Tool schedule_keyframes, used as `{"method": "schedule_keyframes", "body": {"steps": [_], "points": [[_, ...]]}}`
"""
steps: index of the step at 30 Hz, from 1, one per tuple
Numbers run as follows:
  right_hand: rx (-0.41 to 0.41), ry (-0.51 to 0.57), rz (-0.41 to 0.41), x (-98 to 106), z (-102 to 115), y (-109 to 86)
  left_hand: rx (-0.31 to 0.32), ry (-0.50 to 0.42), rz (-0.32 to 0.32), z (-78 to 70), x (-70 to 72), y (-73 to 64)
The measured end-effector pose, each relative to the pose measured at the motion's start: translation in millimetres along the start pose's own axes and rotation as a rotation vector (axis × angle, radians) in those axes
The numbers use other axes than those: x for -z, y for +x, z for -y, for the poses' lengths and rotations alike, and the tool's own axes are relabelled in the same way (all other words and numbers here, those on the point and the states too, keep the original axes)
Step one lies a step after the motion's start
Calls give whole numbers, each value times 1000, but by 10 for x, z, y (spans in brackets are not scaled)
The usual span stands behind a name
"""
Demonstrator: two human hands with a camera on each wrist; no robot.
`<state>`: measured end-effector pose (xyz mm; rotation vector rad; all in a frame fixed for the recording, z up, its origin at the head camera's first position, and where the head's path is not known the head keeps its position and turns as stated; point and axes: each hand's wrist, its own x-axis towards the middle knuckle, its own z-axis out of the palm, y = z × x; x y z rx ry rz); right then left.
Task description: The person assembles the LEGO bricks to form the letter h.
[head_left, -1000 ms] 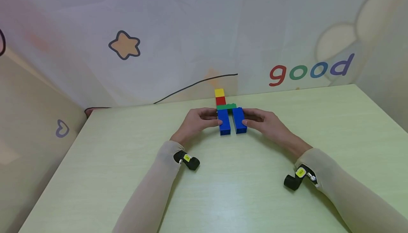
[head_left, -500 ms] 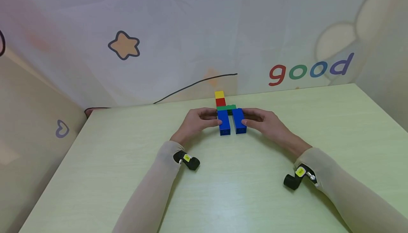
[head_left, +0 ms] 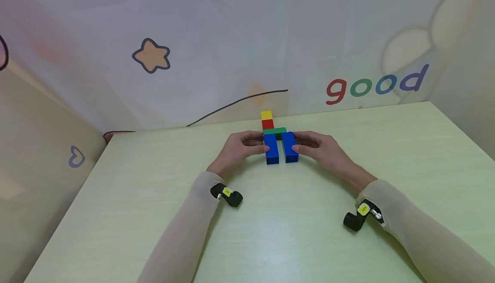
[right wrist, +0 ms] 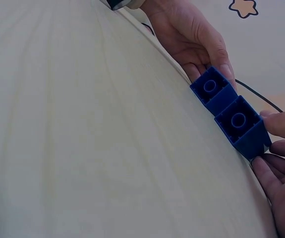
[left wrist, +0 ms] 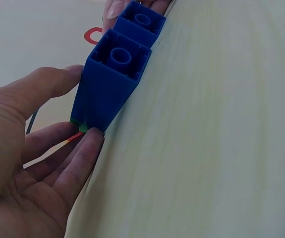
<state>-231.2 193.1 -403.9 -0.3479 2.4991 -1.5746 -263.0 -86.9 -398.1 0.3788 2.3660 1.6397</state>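
Two long blue toy building blocks lie side by side on the table with a narrow gap between them. My left hand (head_left: 241, 147) pinches the left blue block (head_left: 272, 152), thumb on its upper face and fingers along its side. The right blue block (head_left: 289, 146) is held the same way by my right hand (head_left: 322, 149). Both blocks point their hollow ends towards me, as the left blue block (left wrist: 107, 84) shows in the left wrist view. Behind them a green block (head_left: 275, 131) spans across their far ends. Beyond it follow a red block (head_left: 267, 124) and a yellow block (head_left: 266, 115).
The pale wooden table (head_left: 247, 235) stretches around the blocks. Its back edge meets a printed cloth backdrop (head_left: 232, 38) close behind the yellow block. Each sleeved wrist carries a small black camera, the left camera (head_left: 228, 195) and the right camera (head_left: 359, 217).
The yellow and red blocks have dropped slightly lower in the head view since a second ago. The right blue block has shifted a touch left. Both hands keep nearly the same grip.
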Motion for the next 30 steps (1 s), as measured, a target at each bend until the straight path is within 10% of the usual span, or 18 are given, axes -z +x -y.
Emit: {"method": "schedule_keyframes", "body": {"steps": [30], "points": [[24,48,-40,5,-118,-59,-1,116,-41,26,12,2]]}}
